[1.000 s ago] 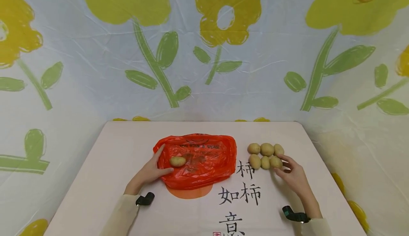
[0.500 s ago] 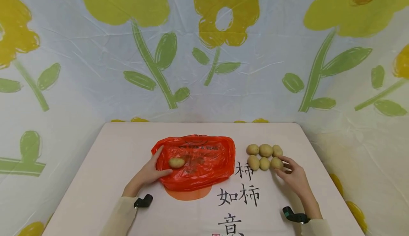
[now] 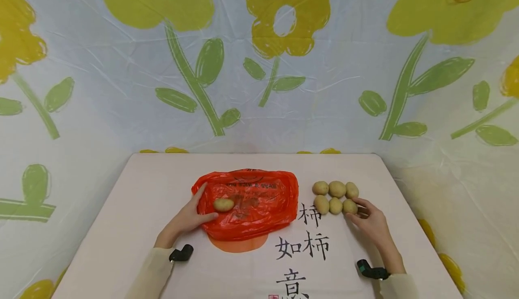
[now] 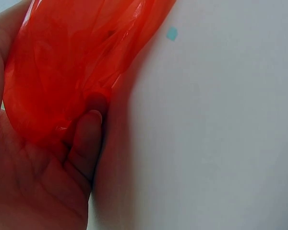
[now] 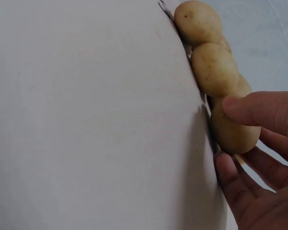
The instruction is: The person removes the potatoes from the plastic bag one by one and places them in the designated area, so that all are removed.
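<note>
In the head view, my left hand (image 3: 187, 217) grips the left rim of a red plastic bag (image 3: 279, 200), which lies spread with its edge raised. The left wrist view shows curled fingertips (image 4: 89, 136) against the bag's side (image 4: 62, 62). A single potato (image 3: 224, 205) sits in the bag near that hand. To the right, several potatoes stand in two rows of three. My right hand (image 3: 373, 224) holds the front right potato (image 3: 350, 206), its thumb (image 5: 245, 108) on the near side and the other fingers round the far side.
The remaining potatoes, such as the back middle one (image 3: 337, 189), sit close together. A pale cloth (image 3: 227, 276) with black characters (image 3: 316, 246) covers the table. Flowered fabric (image 3: 324, 110) rises behind and at both sides.
The front right potato has shifted and turned slightly under my right hand, a narrow gap showing beside its neighbour half a second ago. My left hand stays on the bag.
</note>
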`<state>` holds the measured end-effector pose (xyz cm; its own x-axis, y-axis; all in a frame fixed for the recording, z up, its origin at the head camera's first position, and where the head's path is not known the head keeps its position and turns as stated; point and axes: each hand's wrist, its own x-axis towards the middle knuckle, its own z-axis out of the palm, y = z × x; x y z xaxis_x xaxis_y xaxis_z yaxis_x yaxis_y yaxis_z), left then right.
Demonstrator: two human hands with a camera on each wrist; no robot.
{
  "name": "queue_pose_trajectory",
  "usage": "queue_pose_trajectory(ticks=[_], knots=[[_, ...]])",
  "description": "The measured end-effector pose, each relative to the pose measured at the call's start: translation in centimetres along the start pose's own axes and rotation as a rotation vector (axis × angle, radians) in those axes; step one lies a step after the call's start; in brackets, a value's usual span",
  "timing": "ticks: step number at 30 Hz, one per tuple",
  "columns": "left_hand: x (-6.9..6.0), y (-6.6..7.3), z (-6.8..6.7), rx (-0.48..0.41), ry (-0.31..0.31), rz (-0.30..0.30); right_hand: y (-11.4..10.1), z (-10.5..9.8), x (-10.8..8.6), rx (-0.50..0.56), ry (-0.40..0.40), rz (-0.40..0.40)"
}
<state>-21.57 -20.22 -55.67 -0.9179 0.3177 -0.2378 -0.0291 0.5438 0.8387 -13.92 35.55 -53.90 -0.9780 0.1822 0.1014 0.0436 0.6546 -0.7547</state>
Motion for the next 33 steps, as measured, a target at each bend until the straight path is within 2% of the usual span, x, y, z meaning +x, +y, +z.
queue_pose_trajectory(ticks=[17, 33], knots=[[0.11, -0.19, -0.02, -0.005, 0.001, -0.005, 0.26, 0.05, 0.32, -0.015, -0.007, 0.027], [0.08, -0.24, 0.11, -0.007, 0.004, 0.004, 0.02, -0.16, 0.39, -0.018, -0.066, 0.041]])
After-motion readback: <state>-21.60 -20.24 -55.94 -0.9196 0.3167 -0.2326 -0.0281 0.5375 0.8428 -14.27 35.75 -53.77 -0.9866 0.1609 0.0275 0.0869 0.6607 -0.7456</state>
